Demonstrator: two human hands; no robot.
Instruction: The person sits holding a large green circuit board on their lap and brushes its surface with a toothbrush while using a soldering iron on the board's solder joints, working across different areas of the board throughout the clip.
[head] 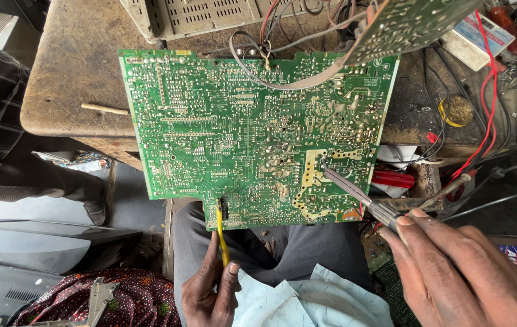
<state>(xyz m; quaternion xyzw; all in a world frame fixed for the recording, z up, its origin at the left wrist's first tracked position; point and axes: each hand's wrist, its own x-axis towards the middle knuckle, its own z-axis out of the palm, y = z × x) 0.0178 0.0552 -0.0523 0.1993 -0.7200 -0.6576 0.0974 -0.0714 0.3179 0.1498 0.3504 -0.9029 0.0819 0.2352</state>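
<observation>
Pinched in my left hand (210, 290), a thin yellow tool (221, 233) touches the near edge of the green circuit board (222, 127). My right hand (458, 266) clamps a soldering iron (355, 192), tip on the board's near right, which overhangs the wooden bench (70, 66).

My count from the head view: two hands, the left hand (210, 290) and the right hand (458, 272). Two green circuit boards: one large circuit board (240, 127) and one smaller circuit board (410, 24) tilted above it. One yellow tool (221, 233), one metal probe (355, 191), one red-handled screwdriver (392, 179), one wooden stick (104, 109), one workbench (70, 66).
</observation>
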